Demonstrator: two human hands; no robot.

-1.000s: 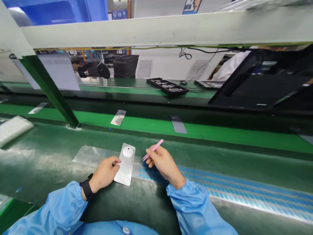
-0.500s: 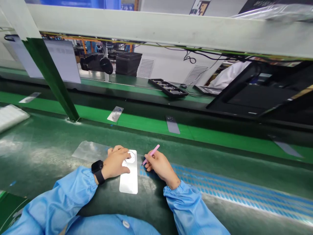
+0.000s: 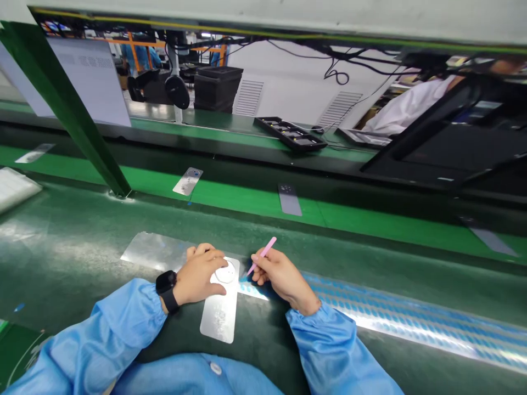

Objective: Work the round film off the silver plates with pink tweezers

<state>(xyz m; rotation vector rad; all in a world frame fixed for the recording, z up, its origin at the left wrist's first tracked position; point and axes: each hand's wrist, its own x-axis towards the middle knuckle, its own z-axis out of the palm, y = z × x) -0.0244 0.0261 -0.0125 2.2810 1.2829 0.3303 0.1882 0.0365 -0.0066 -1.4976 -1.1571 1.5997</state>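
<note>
**Blue Smock and Black Watch**

The person wears a light blue cleanroom smock (image 3: pixel 185 378) — the left sleeve (image 3: pixel 111 334) and the right sleeve (image 3: pixel 325 345) are loose and puffy, and each one is gathered into an elastic cuff at the wrist. A round pale snap button (image 3: pixel 216 368) sits on the front. On the left wrist is a black smartwatch (image 3: pixel 166 282) with a wide strap — the left hand (image 3: pixel 197 277) and the right hand (image 3: pixel 284 274) are bare.

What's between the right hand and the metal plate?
In the head view, the tips of the pink tweezers point from the right hand across blue-patterned film toward the plate.
</note>
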